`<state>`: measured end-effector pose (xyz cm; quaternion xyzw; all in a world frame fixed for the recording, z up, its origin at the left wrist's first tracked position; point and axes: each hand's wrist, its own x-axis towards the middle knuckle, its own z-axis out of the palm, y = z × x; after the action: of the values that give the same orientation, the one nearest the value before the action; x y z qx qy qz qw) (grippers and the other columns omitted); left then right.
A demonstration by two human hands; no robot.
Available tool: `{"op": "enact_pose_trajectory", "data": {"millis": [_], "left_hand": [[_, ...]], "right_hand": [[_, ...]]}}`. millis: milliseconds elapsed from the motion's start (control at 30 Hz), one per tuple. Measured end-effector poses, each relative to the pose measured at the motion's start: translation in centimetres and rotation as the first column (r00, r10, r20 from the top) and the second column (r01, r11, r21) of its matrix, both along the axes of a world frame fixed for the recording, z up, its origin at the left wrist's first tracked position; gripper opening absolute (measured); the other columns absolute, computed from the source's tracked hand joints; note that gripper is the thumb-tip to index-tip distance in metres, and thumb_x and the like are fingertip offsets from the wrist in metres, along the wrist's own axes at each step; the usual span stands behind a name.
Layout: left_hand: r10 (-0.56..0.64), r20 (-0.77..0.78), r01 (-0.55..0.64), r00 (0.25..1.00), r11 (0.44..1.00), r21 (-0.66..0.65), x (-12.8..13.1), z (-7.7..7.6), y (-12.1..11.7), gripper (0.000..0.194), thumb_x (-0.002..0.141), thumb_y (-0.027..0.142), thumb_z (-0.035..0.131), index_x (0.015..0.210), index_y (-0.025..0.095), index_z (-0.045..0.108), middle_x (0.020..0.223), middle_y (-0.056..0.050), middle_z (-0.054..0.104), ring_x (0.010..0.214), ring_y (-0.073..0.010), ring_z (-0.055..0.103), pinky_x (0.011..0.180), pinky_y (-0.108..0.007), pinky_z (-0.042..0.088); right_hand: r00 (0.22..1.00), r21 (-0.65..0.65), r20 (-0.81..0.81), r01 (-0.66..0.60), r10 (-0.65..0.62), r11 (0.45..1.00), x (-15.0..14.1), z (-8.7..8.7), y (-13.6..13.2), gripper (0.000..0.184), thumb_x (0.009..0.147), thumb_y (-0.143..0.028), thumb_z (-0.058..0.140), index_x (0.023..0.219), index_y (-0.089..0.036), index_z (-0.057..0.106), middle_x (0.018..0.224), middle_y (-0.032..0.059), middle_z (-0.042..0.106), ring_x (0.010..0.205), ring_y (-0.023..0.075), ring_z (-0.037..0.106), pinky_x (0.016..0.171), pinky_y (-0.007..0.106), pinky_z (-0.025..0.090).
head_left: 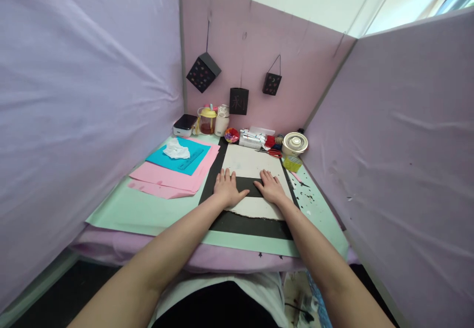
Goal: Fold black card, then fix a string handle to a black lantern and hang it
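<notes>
Looks partway along, judging by layout. Done: pale board (244,160) laid flat over the black sheet (255,227); lower pale piece (259,209) also down, on the near side of the pale board, with a ragged near edge; black band (249,187) between the two. Can't tell about the band: on top, or just showing through a gap. Seems merely laid down, not visibly fixed. Left: ragged edge not straightened; can't judge the remainder from one view.

Pose: both arms stretched forward from the near side of the pale board, roughly mirrored, palms down. Left hand (226,190) by the pale board's near left corner, fingers pointing away from the body, thumb out over the band. Right hand (271,188) by the near right corner, fingertips forward on pale surface, thumb inward. Thumbs toward each other, not touching. Both hands open and flattened, gripping nothing. Can't tell pressure.

Around: pink sheets (159,176), blue sheet (196,155) and crumpled tissue (177,149) left of the pale board; red-handled scissors (274,154) at its far right corner; dark scraps (302,197) to its right.
</notes>
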<state>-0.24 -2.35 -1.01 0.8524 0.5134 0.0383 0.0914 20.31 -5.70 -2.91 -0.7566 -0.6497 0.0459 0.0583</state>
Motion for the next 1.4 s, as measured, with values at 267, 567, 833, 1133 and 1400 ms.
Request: {"op": "enact_pose_trajectory", "data": {"millis": [267,567,833,1133,1400], "left_hand": [[-0.011,-0.029,0.011,1.0,1.0,0.011,0.2,0.0,0.2,0.107,0.077,0.081,0.028,0.151,0.004,0.019,0.158,-0.022,0.011,0.146,-0.039,0.005,0.116,-0.05,0.011],[-0.006,0.016,0.005,1.0,0.998,0.058,0.0,-0.4,0.3,0.105,0.077,0.08,0.029,0.149,0.003,0.024,0.157,-0.023,0.015,0.147,-0.037,0.008,0.116,-0.049,0.012],[-0.145,0.06,0.136,0.988,0.983,0.123,-0.3,-0.3,0.1,0.083,0.086,0.067,0.033,0.144,0.008,0.037,0.155,-0.017,0.029,0.145,-0.0282,0.023,0.118,-0.045,0.013],[-0.333,0.044,0.331,0.942,0.942,0.054,-1.5,0.7,-0.5,0.091,0.079,0.07,0.049,0.144,0.008,0.037,0.155,-0.016,0.03,0.144,-0.0295,0.025,0.117,-0.039,0.02],[-0.355,-0.002,0.35,0.935,0.921,0.171,-1.5,2.1,0.1,0.045,0.092,0.044,0.045,0.13,0.021,0.056,0.133,-0.01,0.06,0.121,-0.0272,0.055,0.099,-0.036,0.041]], "right_hand": [[0.998,-0.026,-0.058,0.005,-0.007,1.0,0.1,0.3,0.2,0.078,0.094,-0.062,0.024,0.152,-0.011,0.017,0.16,0.0108,0.012,0.148,0.0215,0.009,0.117,0.041,0.01],[0.977,0.129,-0.202,-0.048,0.074,0.99,0.8,1.2,-0.9,0.081,0.088,-0.062,0.043,0.152,-0.017,0.019,0.159,0.0107,0.02,0.147,0.0211,0.017,0.118,0.045,0.009],[0.927,0.087,-0.282,-0.231,0.246,0.969,2.3,1.8,-1.9,0.088,0.071,-0.062,0.067,0.144,-0.019,0.042,0.152,0.0126,0.037,0.14,0.0296,0.032,0.114,0.044,0.027],[0.936,0.113,-0.189,-0.28,0.297,0.953,1.9,2.7,-3.2,0.096,0.064,-0.07,0.07,0.14,-0.016,0.047,0.141,0.0155,0.046,0.13,0.0306,0.041,0.109,0.04,0.034],[0.975,0.192,-0.013,-0.215,0.221,0.958,0.4,4.6,-4.3,0.057,0.084,-0.063,0.053,0.123,-0.022,0.063,0.114,0.0084,0.069,0.103,0.0273,0.062,0.087,0.036,0.046]]}}
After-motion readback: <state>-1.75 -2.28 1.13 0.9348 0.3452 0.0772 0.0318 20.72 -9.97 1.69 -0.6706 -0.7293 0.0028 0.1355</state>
